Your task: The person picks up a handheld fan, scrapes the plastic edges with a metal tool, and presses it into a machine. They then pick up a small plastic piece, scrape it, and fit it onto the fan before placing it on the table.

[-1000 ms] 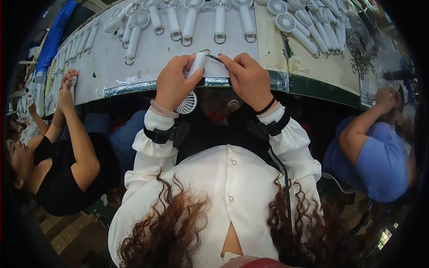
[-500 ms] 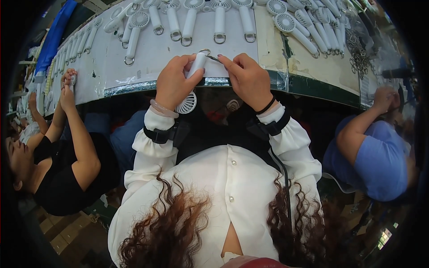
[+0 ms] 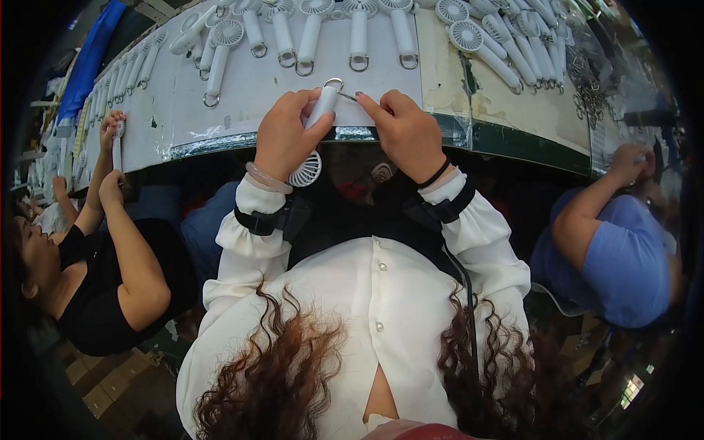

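My left hand (image 3: pixel 290 130) is closed round the handle of a small white handheld fan (image 3: pixel 320 110), held over the table's near edge. Its round grille head hangs down below my palm, and the handle end points away from me. A metal ring (image 3: pixel 334 83) stands at that handle end. Thumb and forefinger of my right hand (image 3: pixel 408 136) pinch a thin, dark metal piece (image 3: pixel 347 96) that reaches to the ring; its exact kind is too small to tell. My other right fingers are curled in.
Several white fans (image 3: pixel 358 37) with rings lie in a row along the far side of the table (image 3: pixel 242 128). More fans (image 3: pixel 506 51) are piled at the right, beside a heap of metal hooks or rings (image 3: pixel 589 95). Co-workers sit at left (image 3: pixel 139 286) and right (image 3: pixel 616 249).
My hands hold nearly the same place; the metal ring has tipped slightly, and the dark piece has shifted at it. At the left, a co-worker's hands have moved apart, one raising a fan.
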Demonstrator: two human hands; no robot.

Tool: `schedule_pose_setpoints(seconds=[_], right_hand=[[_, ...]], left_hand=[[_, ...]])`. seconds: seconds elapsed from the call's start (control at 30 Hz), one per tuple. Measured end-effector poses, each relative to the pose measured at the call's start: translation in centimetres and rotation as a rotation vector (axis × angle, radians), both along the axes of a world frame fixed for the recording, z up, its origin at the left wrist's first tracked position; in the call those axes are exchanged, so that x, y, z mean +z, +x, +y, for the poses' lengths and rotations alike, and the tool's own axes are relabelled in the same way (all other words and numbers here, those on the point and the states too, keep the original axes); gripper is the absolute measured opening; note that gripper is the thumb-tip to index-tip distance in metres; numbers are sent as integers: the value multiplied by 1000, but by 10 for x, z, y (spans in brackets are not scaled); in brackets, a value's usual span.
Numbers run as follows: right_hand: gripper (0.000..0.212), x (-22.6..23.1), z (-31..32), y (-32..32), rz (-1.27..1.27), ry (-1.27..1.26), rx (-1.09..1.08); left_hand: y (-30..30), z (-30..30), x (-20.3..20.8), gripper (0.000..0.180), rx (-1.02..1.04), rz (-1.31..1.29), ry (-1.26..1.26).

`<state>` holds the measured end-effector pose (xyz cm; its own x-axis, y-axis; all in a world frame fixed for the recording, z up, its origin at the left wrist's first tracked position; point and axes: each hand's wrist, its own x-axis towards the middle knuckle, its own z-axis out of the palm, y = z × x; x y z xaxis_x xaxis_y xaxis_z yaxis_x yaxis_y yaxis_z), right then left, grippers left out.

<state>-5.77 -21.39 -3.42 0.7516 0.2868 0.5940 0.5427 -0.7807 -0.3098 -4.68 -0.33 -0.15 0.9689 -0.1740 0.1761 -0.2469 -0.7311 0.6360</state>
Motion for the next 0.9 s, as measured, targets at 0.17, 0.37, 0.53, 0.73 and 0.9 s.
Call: schedule_pose_setpoints(seconds=[0.17, 0.37, 0.53, 0.73, 0.9], right_hand=[[44, 0, 0, 0, 4, 37, -3], [44, 0, 0, 0, 2, 34, -2], [44, 1, 0, 0, 7, 46, 12], [43, 1, -1, 1, 9, 38, 22], [43, -1, -1, 1, 10, 3, 22]], left_hand=[[0, 0, 1, 38, -1, 15, -4], [1, 0, 0, 38, -5, 10, -8], [0, 0, 1, 38, -2, 13, 1], [0, -1, 3, 38, 0, 37, -8], [0, -2, 4, 38, 5, 26, -3]])
